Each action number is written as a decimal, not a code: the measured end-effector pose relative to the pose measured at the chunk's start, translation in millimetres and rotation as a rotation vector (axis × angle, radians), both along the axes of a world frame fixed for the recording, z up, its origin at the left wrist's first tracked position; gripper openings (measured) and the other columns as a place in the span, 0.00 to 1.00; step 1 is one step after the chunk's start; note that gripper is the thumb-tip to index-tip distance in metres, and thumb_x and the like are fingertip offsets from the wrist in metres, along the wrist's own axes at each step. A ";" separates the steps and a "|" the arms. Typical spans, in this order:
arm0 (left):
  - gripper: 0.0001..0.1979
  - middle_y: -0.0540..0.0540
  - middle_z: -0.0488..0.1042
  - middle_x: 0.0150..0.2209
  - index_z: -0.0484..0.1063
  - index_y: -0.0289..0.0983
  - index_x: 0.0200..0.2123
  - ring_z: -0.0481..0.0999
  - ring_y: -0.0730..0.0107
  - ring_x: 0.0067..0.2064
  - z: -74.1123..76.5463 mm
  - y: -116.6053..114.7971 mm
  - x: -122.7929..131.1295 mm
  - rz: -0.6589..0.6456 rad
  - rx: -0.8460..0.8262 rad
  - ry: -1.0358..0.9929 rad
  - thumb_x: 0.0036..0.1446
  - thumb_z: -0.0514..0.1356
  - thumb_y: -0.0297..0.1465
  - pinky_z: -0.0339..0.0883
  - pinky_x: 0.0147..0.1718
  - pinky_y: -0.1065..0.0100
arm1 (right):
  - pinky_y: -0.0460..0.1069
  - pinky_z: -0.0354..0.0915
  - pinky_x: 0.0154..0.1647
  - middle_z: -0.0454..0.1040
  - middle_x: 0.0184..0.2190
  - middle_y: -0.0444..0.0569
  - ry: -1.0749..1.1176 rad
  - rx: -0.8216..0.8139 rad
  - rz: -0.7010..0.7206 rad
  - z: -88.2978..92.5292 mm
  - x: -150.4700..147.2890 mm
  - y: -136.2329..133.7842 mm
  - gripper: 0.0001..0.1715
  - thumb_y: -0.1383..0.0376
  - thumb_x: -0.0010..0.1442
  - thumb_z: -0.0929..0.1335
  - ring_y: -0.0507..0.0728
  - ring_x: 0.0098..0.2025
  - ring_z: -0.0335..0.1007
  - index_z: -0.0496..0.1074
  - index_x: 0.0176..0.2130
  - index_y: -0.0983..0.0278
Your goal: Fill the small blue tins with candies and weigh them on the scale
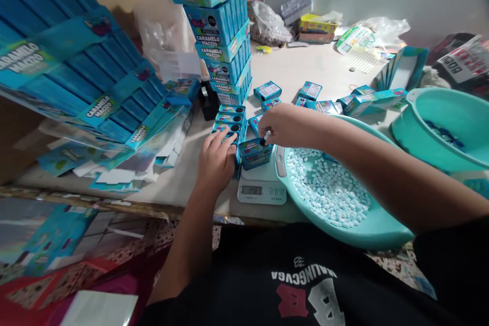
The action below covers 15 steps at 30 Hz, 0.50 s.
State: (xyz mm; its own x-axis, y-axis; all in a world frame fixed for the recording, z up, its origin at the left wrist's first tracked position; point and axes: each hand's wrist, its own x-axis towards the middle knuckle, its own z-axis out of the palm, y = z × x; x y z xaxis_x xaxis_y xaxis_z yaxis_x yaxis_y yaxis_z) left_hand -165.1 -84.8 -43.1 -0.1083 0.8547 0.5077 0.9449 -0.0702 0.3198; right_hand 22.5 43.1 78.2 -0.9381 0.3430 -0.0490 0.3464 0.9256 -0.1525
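My left hand (217, 158) lies with its fingers stretched over a row of small blue candy boxes (228, 118) and holds none of them. Beside it, a blue candy box (255, 154) stands on a white kitchen scale (262, 194) with a lit display. My right hand (275, 125) is closed above that box's top right corner, by a dark spot there. Something small and whitish shows at its fingertips; I cannot make out what it is. Under my right forearm is a turquoise tub (305, 214) with many pale candies (332, 188) in it.
Tall stacks of blue display boxes (223, 25) rise behind and to the left (76, 61). A black tape dispenser (209, 102) stands by the row. Loose blue boxes (267, 90) lie beyond my right hand. A second turquoise tub (405, 127) is at the right.
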 end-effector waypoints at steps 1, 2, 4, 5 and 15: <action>0.29 0.38 0.68 0.64 0.74 0.32 0.58 0.64 0.51 0.65 0.4 0.0 0.1 0.001 -0.002 0.003 0.71 0.42 0.40 0.57 0.66 0.48 | 0.50 0.58 0.37 0.77 0.30 0.46 -0.004 0.004 0.011 -0.7 -0.8 -0.9 0.09 0.69 0.56 0.69 0.53 0.33 0.68 0.80 0.36 0.64; 0.29 0.37 0.68 0.64 0.74 0.31 0.58 0.64 0.50 0.65 0.7 0.1 0.1 0.001 -0.003 0.006 0.71 0.41 0.40 0.57 0.66 0.48 | 0.50 0.58 0.36 0.77 0.31 0.46 -0.013 0.008 0.017 -0.7 -1.4 -2.1 0.10 0.70 0.56 0.68 0.53 0.33 0.68 0.80 0.37 0.64; 0.29 0.37 0.69 0.64 0.74 0.31 0.58 0.64 0.50 0.64 0.5 0.5 -0.1 0.000 0.002 0.012 0.71 0.41 0.39 0.57 0.65 0.48 | 0.51 0.58 0.37 0.78 0.33 0.47 -0.030 0.021 0.022 1.0 -2.3 -5.5 0.11 0.71 0.57 0.68 0.54 0.34 0.68 0.79 0.39 0.64; 0.29 0.37 0.69 0.64 0.74 0.31 0.58 0.64 0.50 0.64 0.1 0.7 -0.3 -0.003 0.006 0.015 0.71 0.42 0.39 0.58 0.65 0.48 | 0.51 0.59 0.37 0.78 0.34 0.48 -0.036 0.028 0.026 2.3 -2.4 -7.3 0.11 0.72 0.57 0.68 0.55 0.35 0.68 0.79 0.39 0.64; 0.25 0.38 0.70 0.63 0.74 0.32 0.57 0.67 0.50 0.62 -5.9 1.5 -4.6 -0.033 0.075 0.020 0.71 0.45 0.39 0.61 0.62 0.47 | 0.55 0.64 0.49 0.77 0.47 0.56 0.051 0.040 -0.194 -5.9 79.5 -15.5 0.17 0.67 0.67 0.62 0.60 0.47 0.72 0.76 0.49 0.67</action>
State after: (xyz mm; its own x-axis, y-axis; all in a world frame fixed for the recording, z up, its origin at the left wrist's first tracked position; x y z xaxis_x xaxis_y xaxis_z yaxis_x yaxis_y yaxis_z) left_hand -169.7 -83.3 -49.0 -0.0703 0.8172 0.5720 0.9477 -0.1243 0.2941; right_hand 102.1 27.6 72.3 -0.8552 0.5181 0.0144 0.5114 0.8480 -0.1391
